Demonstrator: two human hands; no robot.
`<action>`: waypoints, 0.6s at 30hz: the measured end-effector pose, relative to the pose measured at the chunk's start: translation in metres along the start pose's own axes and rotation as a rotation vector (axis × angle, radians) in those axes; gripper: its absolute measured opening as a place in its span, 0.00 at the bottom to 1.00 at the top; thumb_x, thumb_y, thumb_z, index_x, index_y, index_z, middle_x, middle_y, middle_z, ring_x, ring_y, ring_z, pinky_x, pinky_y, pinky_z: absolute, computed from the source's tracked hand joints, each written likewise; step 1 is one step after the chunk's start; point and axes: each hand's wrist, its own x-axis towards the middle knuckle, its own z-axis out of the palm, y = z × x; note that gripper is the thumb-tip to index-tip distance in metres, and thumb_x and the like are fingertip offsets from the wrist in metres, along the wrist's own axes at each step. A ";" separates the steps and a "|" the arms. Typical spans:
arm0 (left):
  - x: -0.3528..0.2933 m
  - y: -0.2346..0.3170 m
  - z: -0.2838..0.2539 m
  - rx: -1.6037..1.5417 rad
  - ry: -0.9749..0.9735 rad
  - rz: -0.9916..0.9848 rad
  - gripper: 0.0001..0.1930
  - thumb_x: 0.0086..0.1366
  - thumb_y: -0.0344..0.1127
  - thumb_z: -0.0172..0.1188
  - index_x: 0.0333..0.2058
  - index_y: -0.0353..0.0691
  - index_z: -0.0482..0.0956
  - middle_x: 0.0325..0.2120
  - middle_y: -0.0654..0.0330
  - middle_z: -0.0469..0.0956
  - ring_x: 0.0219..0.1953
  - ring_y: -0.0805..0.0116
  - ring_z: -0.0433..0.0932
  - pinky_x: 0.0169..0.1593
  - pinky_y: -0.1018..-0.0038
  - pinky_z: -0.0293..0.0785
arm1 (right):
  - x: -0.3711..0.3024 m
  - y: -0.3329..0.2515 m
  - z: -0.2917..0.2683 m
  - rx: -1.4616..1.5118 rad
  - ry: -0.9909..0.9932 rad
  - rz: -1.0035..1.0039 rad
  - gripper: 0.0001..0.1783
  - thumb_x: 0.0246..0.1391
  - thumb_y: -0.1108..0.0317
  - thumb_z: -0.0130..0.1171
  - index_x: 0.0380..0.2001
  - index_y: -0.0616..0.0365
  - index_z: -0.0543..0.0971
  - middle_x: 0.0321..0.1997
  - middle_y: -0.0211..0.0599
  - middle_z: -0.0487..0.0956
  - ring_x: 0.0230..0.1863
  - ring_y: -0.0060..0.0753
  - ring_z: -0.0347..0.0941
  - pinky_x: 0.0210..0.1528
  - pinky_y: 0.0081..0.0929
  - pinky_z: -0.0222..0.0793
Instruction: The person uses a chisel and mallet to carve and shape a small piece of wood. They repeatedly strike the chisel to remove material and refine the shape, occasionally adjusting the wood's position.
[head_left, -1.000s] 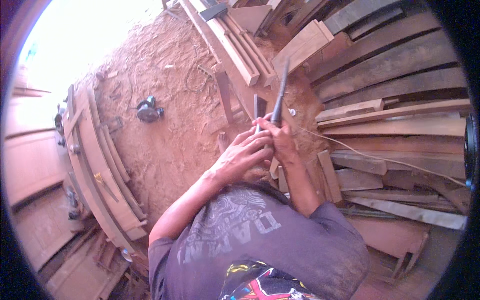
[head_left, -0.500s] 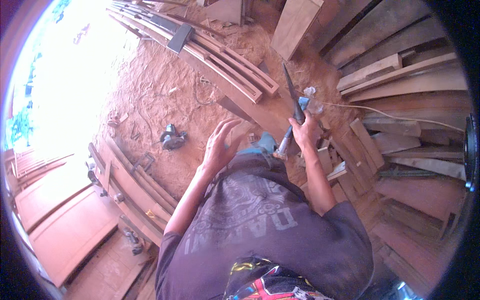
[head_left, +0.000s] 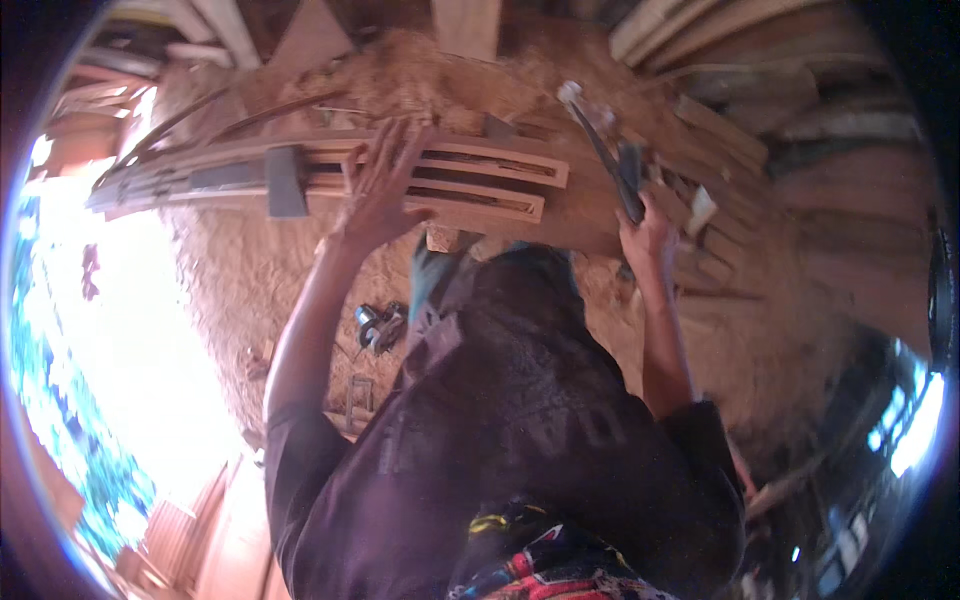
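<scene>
Gripping a dark tapered tool (head_left: 611, 164), the right hand (head_left: 649, 236) curls while the left hand (head_left: 377, 205) splays empty over slotted wood (head_left: 500, 155).

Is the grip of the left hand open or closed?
Open: the left hand has its fingers stretched out over the slotted wooden pieces; contact cannot be told.

My head-camera view has swung round, setting slotted wooden frames (head_left: 555, 172) crosswise before the worker. The left hand (head_left: 378, 200), a second ago against the right hand (head_left: 648, 228) beside a dark tapered tool (head_left: 608, 165), now spreads over them.
</scene>
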 end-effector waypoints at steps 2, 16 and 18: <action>0.011 -0.020 0.001 0.013 -0.067 0.097 0.56 0.47 0.43 0.82 0.73 0.50 0.60 0.68 0.49 0.65 0.72 0.48 0.61 0.75 0.51 0.51 | -0.008 -0.009 -0.002 -0.036 0.026 0.074 0.28 0.55 0.61 0.72 0.57 0.58 0.79 0.53 0.52 0.84 0.54 0.60 0.81 0.54 0.48 0.76; 0.030 -0.062 0.006 -0.087 -0.184 0.333 0.48 0.46 0.42 0.79 0.66 0.43 0.65 0.56 0.52 0.71 0.61 0.49 0.69 0.60 0.53 0.66 | -0.057 -0.051 -0.015 -0.008 0.223 0.268 0.27 0.57 0.52 0.73 0.52 0.60 0.82 0.49 0.44 0.85 0.49 0.49 0.83 0.50 0.38 0.76; 0.030 -0.064 0.007 -0.098 -0.194 0.351 0.48 0.47 0.44 0.79 0.66 0.42 0.65 0.56 0.52 0.72 0.61 0.49 0.70 0.61 0.52 0.66 | -0.076 -0.083 -0.047 0.053 0.116 0.386 0.26 0.59 0.52 0.71 0.53 0.59 0.81 0.46 0.42 0.85 0.45 0.48 0.83 0.47 0.37 0.75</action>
